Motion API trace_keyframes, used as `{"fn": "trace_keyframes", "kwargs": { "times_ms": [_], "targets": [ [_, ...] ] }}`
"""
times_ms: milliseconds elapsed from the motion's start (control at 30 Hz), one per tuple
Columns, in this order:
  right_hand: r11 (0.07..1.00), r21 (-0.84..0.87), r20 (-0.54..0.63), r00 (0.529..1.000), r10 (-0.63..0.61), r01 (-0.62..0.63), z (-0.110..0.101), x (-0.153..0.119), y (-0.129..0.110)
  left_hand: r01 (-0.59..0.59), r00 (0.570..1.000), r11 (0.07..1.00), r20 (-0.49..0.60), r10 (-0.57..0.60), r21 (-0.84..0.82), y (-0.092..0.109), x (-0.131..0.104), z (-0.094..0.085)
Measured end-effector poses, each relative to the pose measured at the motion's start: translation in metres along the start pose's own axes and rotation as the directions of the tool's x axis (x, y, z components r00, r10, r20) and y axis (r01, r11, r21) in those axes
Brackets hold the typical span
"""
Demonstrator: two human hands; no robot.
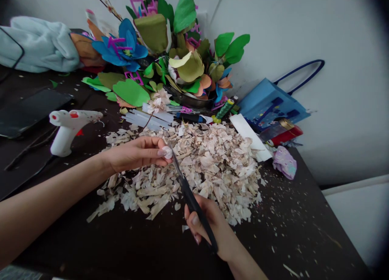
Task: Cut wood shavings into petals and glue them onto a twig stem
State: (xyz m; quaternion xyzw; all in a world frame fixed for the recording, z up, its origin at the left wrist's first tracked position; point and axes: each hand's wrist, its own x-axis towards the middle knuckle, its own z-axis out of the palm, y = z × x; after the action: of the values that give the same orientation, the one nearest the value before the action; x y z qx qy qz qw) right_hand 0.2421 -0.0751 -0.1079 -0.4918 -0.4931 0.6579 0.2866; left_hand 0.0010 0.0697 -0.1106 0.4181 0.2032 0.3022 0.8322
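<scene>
Between the thumb and fingers of my left hand [139, 153] is a small pale petal piece [167, 152]. My right hand [209, 225] grips black-handled scissors [194, 205], whose blades point up and to the left and meet the edge of the pale piece. Under and behind both hands spreads a large heap of dry, pale pink and beige petals [212, 162] on the dark table [121, 243].
A white glue gun [68, 130] stands at the left near a dark flat device [33, 110]. Colourful paper flowers [154, 33], glue sticks [148, 118] and a green thread spool [225, 110] lie behind the heap. A blue bag [273, 105] leans at the right wall.
</scene>
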Motion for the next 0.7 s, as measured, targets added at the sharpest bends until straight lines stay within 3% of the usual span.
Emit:
{"fn": "trace_keyframes", "kwargs": {
  "times_ms": [700],
  "targets": [
    [0.999,0.028,0.003,1.0,0.021,-0.021,0.0005,-0.0014,-0.0002,0.015,1.0,1.0,0.013,-0.015,0.012,0.0018,-0.002,-0.0024]
  ]
}}
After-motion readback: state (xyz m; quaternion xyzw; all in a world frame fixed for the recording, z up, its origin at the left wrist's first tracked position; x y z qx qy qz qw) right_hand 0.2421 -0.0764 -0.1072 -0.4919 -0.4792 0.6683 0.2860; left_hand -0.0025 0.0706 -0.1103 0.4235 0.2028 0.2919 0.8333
